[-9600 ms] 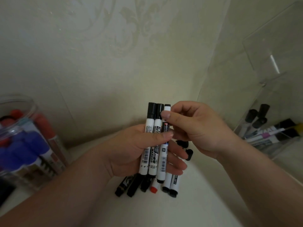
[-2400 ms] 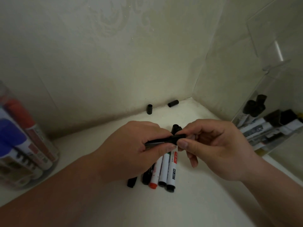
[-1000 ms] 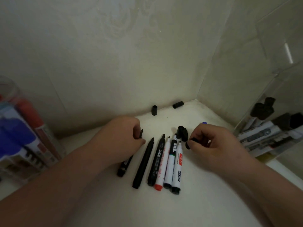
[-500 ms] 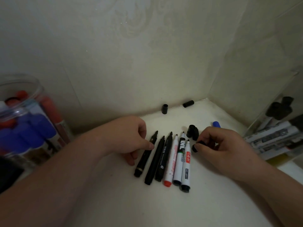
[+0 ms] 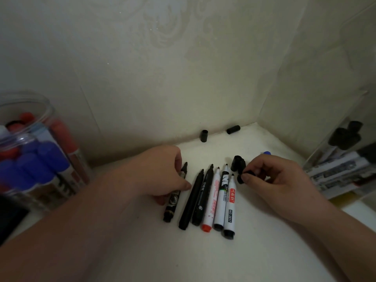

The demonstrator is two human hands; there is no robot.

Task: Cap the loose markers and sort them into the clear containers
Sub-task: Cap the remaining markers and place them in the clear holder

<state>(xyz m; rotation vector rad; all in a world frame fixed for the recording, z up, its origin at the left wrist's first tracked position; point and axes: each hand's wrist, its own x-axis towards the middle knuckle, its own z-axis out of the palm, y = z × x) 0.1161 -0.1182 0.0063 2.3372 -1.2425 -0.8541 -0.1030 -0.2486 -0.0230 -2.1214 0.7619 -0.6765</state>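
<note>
Several uncapped markers lie side by side on the white tabletop (image 5: 203, 255), tips toward the wall: three black ones and three white ones (image 5: 220, 202). My left hand (image 5: 162, 171) pinches the leftmost black marker (image 5: 173, 198) near its tip end. My right hand (image 5: 272, 178) pinches a black cap (image 5: 243, 177) just right of the white markers' tips. Two more black caps (image 5: 238, 163) stand together behind it. A blue cap (image 5: 266, 153) peeks out behind my right hand.
A round clear jar (image 5: 38, 157) of blue and red capped markers stands at the left. A clear box (image 5: 343, 165) with black-capped white markers sits at the right. Two black caps (image 5: 204, 135) (image 5: 233, 129) lie by the back wall.
Earlier I held a marker bundle, then capped one between both hands. In the last second my left hand has closed on the leftmost black marker, and my right hand has kept its black cap.
</note>
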